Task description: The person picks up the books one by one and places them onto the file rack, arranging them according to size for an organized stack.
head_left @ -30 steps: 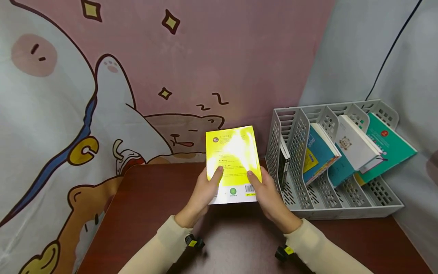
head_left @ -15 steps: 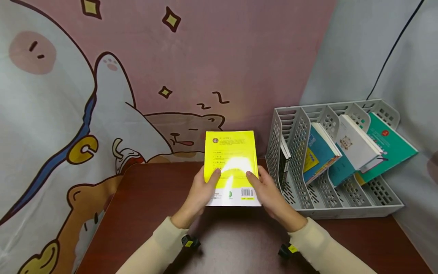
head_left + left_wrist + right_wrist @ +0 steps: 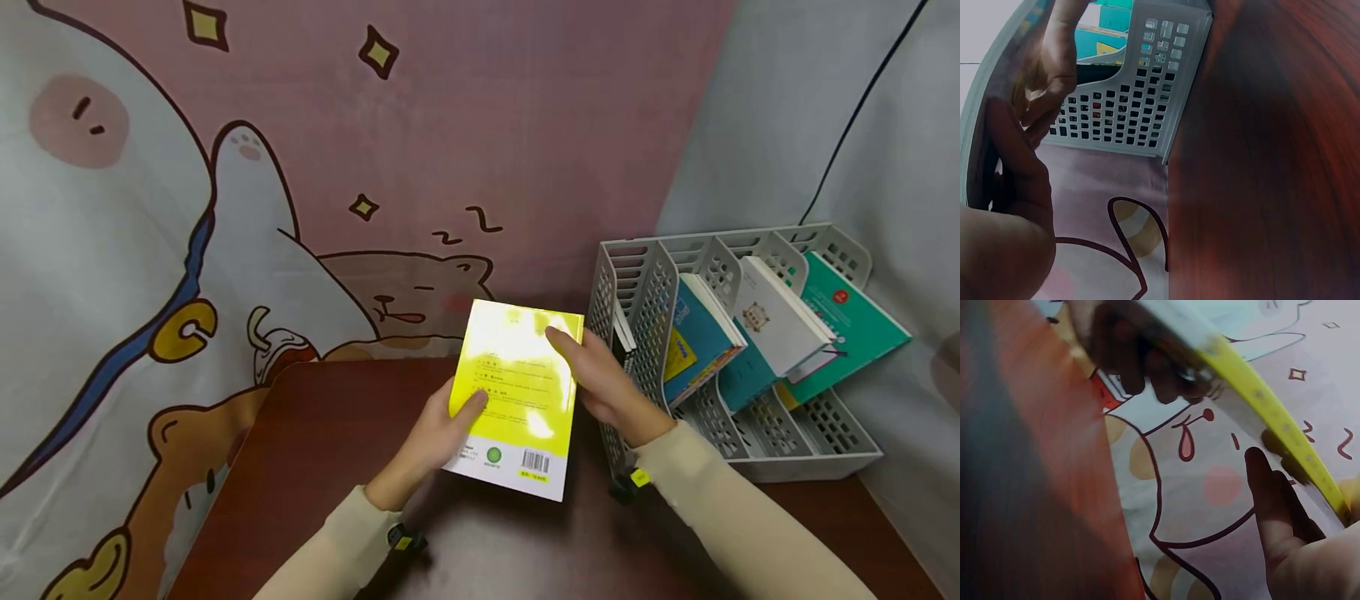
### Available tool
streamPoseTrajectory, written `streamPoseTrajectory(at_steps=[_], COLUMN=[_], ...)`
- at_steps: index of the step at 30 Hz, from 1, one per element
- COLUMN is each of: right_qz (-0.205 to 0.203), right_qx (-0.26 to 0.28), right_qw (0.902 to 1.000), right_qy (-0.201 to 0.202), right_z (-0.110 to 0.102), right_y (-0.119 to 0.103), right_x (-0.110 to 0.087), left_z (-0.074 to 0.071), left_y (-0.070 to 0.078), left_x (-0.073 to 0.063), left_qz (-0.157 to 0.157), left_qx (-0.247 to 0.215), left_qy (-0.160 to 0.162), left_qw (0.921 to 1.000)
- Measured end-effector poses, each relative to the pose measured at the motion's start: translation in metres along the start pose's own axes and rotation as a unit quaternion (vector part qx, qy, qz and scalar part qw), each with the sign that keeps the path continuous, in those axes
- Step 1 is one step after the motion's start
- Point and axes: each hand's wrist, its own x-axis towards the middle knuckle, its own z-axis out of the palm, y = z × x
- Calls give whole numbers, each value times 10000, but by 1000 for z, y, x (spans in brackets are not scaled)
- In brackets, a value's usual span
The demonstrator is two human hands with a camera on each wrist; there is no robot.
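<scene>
A book (image 3: 517,400) with a bright yellow back cover and a white band along its bottom is held up over the brown table, tilted so its top leans right. My left hand (image 3: 442,425) grips its left edge, thumb on the cover. Higher up, my right hand (image 3: 607,375) pinches the upper right edge, its thumb near the top corner. Both hands' other fingers go behind the book; in the right wrist view they show under the yellow spine (image 3: 1272,412). Glare washes out much of the cover print.
A grey slotted file rack (image 3: 757,462) stands on the table (image 3: 322,450) at the right. Its compartments hold a blue book (image 3: 701,342), a white book (image 3: 780,321), a green book (image 3: 855,325) and others. A cartoon-printed cloth (image 3: 420,125) hangs behind the table.
The book has turned clockwise and its bottom has come lower. My right hand has slid from the lower right edge up to the upper right; the left keeps its grip on the left edge.
</scene>
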Motion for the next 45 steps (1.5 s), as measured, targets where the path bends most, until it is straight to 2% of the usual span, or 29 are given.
streamPoseTrajectory(at_steps=[4,7,12,18,23,28,32,35,38,40,42,44,45], right_qz=[284,290,-56,-527,-877,-1345,-1743,-1981,-2156,-2202,-2237,-2271,-2303], right_qx=[437,363,-52,-363,-931,-1017,-932,-1089,-1586,-1764,-1817,-1716,-1510], right_qw=[9986,9989,9992,9930,9815,9716,9617,9506,9321,9231,9178,9173,9207], right_qy=[-55,-32,396,993,1427,1659,1899,2129,2442,2613,2730,2784,2766], right_z=[0,0,0,-1,-5,-19,-36,-50,-63,-73,-82,-91,-95], right_y=[-6,-7,-11,-20,-26,-29,-30,-31,-33,-35,-37,-38,-39], right_x=[1,-2,-13,-32,-52,-71,-87,-101,-114,-122,-128,-135,-137], left_z=[-1,-2,1,8,13,19,27,37,49,59,69,80,85], left_y=[-2,-4,-5,-5,-5,-8,-11,-11,-8,-5,-2,-1,-1], left_x=[-1,0,5,14,18,22,26,30,34,37,39,42,43], left_qz=[-63,-53,16,-124,-99,-83,-150,-163,-176,-229,-258,-251,-246], left_qx=[-128,-174,-52,-23,185,315,334,359,295,140,10,-94,-103], left_qy=[-174,-262,-240,-169,-367,-525,-451,-440,-553,-658,-733,-759,-766], left_qw=[9997,9995,9997,9998,9991,9981,9983,9983,9979,9975,9970,9968,9967])
